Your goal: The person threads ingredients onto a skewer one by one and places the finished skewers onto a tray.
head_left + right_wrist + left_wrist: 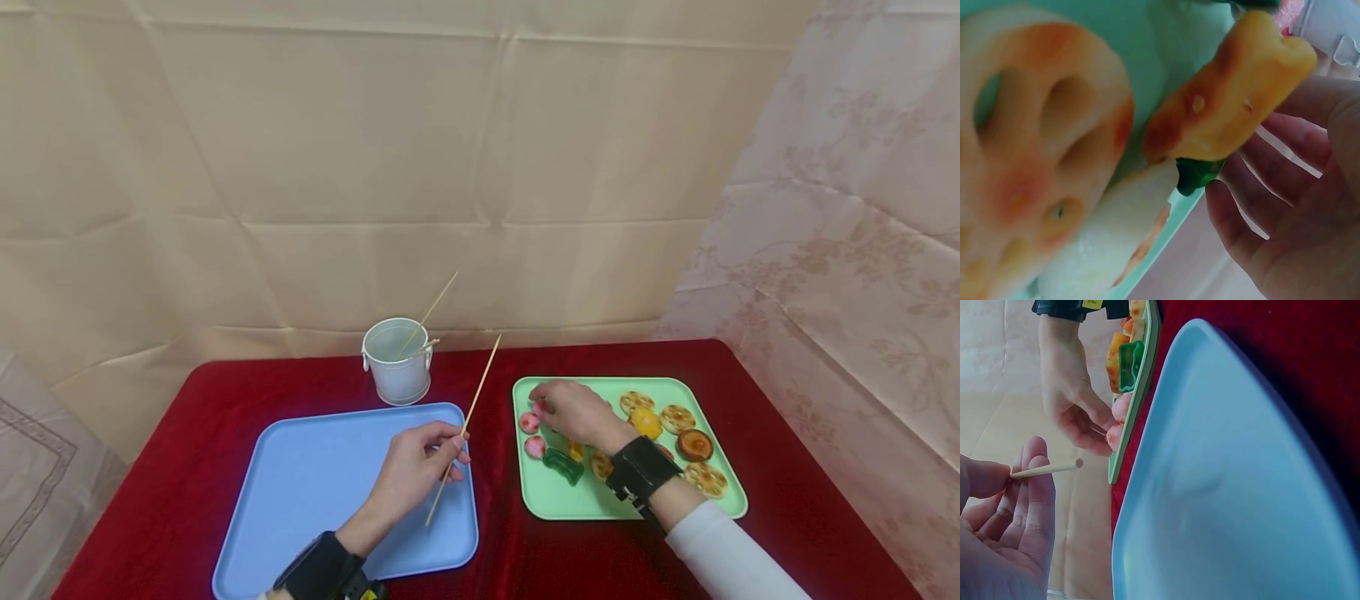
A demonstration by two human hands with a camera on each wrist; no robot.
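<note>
My left hand (420, 467) pinches a thin wooden skewer (480, 387) between thumb and fingers, its upper end slanting to the right. Beneath that hand lies a blue tray (315, 483). Over the far left part of a light green tray (577, 500), my right hand (585, 412) has thumb and fingers curled about a pink ball-shaped food piece (1115, 436). Two more pink balls (534, 447) sit close by, beside a green pepper piece (562, 465). In the right wrist view, a yellow pepper piece (1241, 87) hides the fingertips of that hand.
A small white bucket (401, 379) stands behind the blue tray, with thin sticks leaning in it. The green tray also bears lotus root slices (677, 418), a brown mushroom cap (694, 446) and a yellow piece (645, 423). Red cloth (172, 467) covers the table.
</note>
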